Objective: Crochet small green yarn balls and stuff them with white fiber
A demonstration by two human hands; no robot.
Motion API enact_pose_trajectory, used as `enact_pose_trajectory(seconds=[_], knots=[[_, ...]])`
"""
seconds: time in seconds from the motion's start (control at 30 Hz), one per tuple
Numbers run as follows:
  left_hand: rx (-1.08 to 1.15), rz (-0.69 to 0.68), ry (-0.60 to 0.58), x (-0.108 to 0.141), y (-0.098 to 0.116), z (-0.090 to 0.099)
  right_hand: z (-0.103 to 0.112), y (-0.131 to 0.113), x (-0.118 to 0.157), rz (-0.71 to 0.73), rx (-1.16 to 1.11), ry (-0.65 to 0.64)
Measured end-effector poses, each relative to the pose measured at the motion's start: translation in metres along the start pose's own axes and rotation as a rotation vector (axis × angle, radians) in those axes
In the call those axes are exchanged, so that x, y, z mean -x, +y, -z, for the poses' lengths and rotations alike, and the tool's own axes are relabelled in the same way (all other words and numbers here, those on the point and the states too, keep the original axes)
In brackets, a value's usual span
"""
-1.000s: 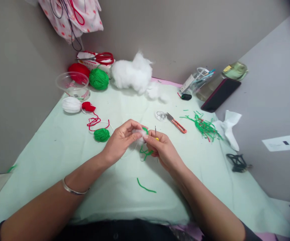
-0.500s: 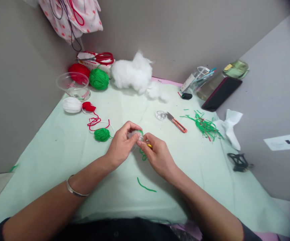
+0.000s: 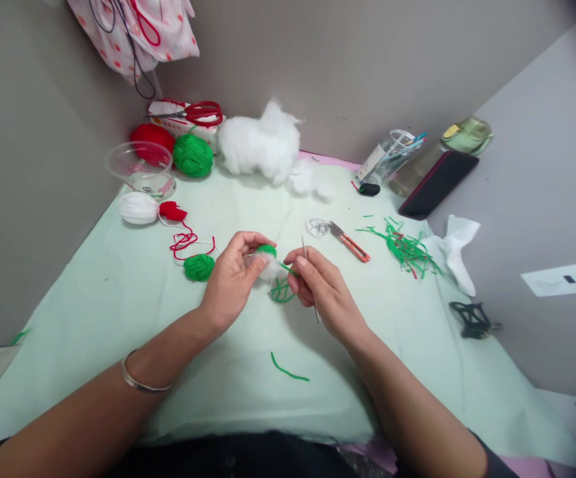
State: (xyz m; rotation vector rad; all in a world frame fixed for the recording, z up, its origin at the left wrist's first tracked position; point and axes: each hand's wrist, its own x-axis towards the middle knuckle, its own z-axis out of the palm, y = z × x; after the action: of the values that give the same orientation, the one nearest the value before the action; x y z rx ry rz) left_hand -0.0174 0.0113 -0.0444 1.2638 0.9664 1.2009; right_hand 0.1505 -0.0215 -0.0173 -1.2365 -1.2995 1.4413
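My left hand (image 3: 231, 282) is closed around a small green crocheted piece (image 3: 267, 250) with white stuffing (image 3: 267, 267) showing at its lower side. Just to the right, my right hand (image 3: 325, 289) pinches a thin metal needle or hook (image 3: 304, 247), tilted nearly upright, and a strand of green yarn (image 3: 287, 268) runs from the piece to its fingers. Loose loops of green yarn (image 3: 281, 292) lie on the cloth between and below the hands.
A cut green strand (image 3: 289, 373) lies near the front. Orange snips (image 3: 350, 241), green yarn scraps (image 3: 405, 247) and a phone (image 3: 438, 184) are rightward. Yarn balls (image 3: 193, 156), a plastic tub (image 3: 161, 182), red scissors (image 3: 203, 113) and white fluff (image 3: 261, 146) stand behind.
My hands have moved apart slightly, and a green strand now stretches between them. The metal tool in my right hand has turned more upright. More of the green piece shows.
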Motion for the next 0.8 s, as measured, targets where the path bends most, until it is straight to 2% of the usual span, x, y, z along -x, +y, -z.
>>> enact_pose_trajectory(seconds=[0.1,0.27,0.53,0.8], knots=[[0.004,-0.014,-0.009,0.0009,0.0011,-0.0003,0.0016,-0.0052,0.0019,0.016,0.069,-0.032],[0.009,-0.030,0.022,0.0006,0.0034,0.0001,0.0028,-0.0088,0.0030,-0.047,0.086,-0.102],[-0.008,-0.062,-0.019,0.0065,0.0030,-0.0044,0.0012,-0.0022,-0.0015,-0.274,-0.195,-0.208],[-0.006,-0.045,-0.018,0.0079,0.0014,-0.0058,0.0002,-0.0036,-0.0032,-0.338,-0.279,-0.241]])
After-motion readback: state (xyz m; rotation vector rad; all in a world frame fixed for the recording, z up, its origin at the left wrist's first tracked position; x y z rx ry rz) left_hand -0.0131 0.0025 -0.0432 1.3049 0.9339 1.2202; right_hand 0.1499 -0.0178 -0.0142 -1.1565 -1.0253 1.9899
